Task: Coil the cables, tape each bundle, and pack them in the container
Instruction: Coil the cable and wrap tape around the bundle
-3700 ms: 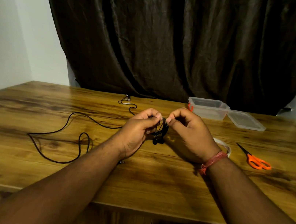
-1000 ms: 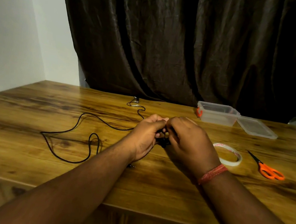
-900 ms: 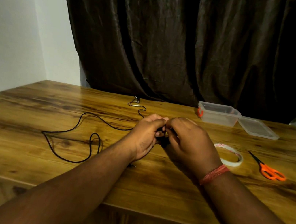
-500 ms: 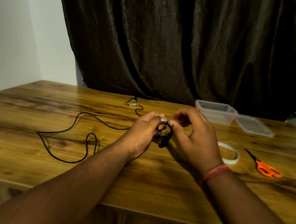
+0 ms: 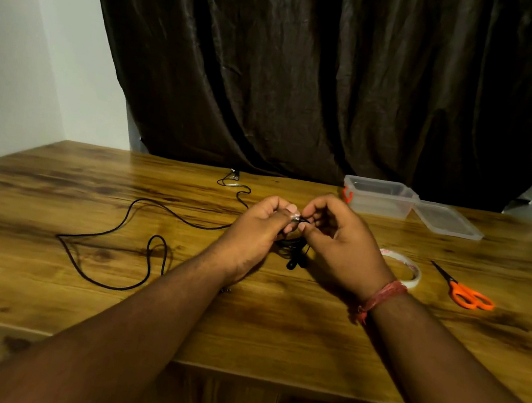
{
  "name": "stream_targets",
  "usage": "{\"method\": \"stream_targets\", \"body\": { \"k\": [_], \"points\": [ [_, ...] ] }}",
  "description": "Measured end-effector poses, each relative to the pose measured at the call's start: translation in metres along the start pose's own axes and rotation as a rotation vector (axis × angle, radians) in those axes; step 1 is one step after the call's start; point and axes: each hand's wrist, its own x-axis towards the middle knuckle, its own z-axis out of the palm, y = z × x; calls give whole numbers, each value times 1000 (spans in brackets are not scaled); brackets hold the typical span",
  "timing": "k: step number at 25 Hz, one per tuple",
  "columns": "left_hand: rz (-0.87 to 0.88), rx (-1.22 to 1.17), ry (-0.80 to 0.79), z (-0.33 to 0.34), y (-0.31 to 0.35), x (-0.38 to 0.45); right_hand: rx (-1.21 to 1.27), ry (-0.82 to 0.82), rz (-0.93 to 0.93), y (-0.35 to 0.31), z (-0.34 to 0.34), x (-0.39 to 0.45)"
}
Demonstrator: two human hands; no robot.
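2 bare forearms are reaching in from the near edge of the wooden table [image 5: 272, 333], and the right one is wearing a red thread band [image 5: 379, 297] at the wrist. Just beyond them, the left hand [image 5: 258, 231] and the right hand [image 5: 337, 243] are meeting above the middle of the tabletop, fingers curled, both pinching the top of a small black cable bundle [image 5: 292, 245] that is hanging between them; a short dark end of it is dangling just below the hands. A glint at the pinch may be tape, though it is too small to tell for sure. To the left, a loose black cable [image 5: 138, 216] is lying uncoiled on the wood, looping near the left forearm and trailing away toward the far edge, where its plug end is resting near the curtain. To the right of the right wrist, a roll of clear tape [image 5: 414, 275] is lying flat, partly hidden by the hand, and orange-handled scissors [image 5: 466, 293] are lying beside it, further right. Farther back on the right, a clear plastic container [image 5: 379, 199] is standing open, with its lid [image 5: 446, 221] lying flat just beside it. A dark curtain [image 5: 328, 72] is hanging behind the table.
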Motion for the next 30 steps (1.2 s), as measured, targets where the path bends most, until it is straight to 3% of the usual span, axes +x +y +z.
{"method": "stream_targets", "body": {
  "k": [7,20,30],
  "points": [
    [61,-11,-25,3,6,-2,-120,40,-82,0,-1,0],
    [200,364,48,2,3,-3,-224,88,-148,3,0,1],
    [207,481,83,2,4,-4,-286,124,-164,2,0,0]
  ]
}}
